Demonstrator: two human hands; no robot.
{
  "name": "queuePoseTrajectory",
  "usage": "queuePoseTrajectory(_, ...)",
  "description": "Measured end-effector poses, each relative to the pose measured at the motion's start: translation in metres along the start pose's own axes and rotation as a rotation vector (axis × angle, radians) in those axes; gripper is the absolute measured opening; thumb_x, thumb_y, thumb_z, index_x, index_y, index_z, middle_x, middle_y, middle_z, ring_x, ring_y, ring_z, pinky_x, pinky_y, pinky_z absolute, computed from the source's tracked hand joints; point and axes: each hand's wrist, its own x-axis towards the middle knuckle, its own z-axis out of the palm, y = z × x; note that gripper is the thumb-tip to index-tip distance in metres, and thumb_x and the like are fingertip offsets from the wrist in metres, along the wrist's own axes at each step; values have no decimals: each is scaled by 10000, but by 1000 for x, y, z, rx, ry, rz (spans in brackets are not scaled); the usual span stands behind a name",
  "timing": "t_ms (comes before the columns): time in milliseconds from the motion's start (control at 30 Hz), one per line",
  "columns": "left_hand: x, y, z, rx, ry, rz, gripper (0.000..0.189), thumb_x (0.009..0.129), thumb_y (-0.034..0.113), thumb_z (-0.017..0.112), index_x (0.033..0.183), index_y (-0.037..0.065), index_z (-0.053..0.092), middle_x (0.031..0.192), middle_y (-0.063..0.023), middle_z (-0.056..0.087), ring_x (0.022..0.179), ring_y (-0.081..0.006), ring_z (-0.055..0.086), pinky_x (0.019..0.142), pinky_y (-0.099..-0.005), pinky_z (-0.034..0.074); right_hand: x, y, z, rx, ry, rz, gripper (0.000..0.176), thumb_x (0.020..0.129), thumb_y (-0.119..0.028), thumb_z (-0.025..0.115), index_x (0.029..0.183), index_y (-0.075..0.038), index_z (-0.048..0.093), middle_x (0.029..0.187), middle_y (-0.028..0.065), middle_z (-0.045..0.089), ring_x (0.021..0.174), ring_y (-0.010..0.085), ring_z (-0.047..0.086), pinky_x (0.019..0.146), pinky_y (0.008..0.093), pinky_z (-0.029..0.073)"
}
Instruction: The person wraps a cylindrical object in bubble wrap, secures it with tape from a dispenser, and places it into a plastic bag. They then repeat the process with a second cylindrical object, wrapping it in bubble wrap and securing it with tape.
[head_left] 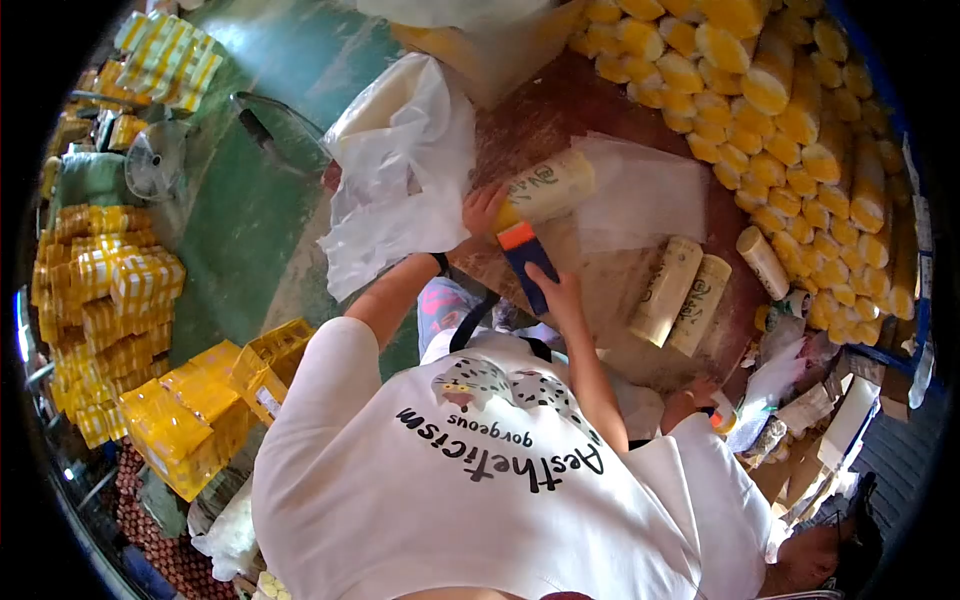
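A cream and yellow wrapped roll [552,190] with dark printed lettering lies tilted on the brown work surface. My left hand [483,208] is closed at its near left end, fingers against the wrap. My right hand [558,297] grips a dark blue, block-shaped tool [524,268] with an orange end; its exact kind is not clear. That orange end is close to the lower left end of the roll. Clear plastic sheets [645,195] lie flat under and beside the roll. Two similar printed rolls [667,290] rest side by side to the right.
Crumpled white plastic [405,165] lies left of my hands. Yellow-ended rolls [790,130] are stacked high at the right. Yellow-taped parcels [110,290] pile up at the left, with a fan [157,160] nearby. Another person's hand [690,402] is at the lower right.
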Motion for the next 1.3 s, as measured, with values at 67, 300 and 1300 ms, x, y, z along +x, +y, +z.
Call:
queuePoseTrajectory(67,7,23,-17,-55,-139,-112,500,729,112,614,1228,112,581,1130,-93,614,971,-284,594,847,-386,477,-12,18,0,1,38,24,640,740,-614,660,870,12,680,759,139,674,741,247,651,705,354,473)
queuePoseTrajectory(300,-9,-17,16,12,-10,42,599,704,176,654,1281,104,510,1197,-115,558,1031,-323,551,883,-403,452,14,16,10,-445,41,143,612,758,-571,653,935,14,679,872,216,671,804,367,650,687,436,491)
queuePoseTrajectory(1300,79,122,-132,-1085,-647,-608,343,897,274,625,1038,-37,656,966,-38,669,853,-106,599,762,-247,473,-55,-39,-86,-108,164,-417,415,770,-327,749,1018,-6,657,902,110,660,809,191,613,754,304,467)
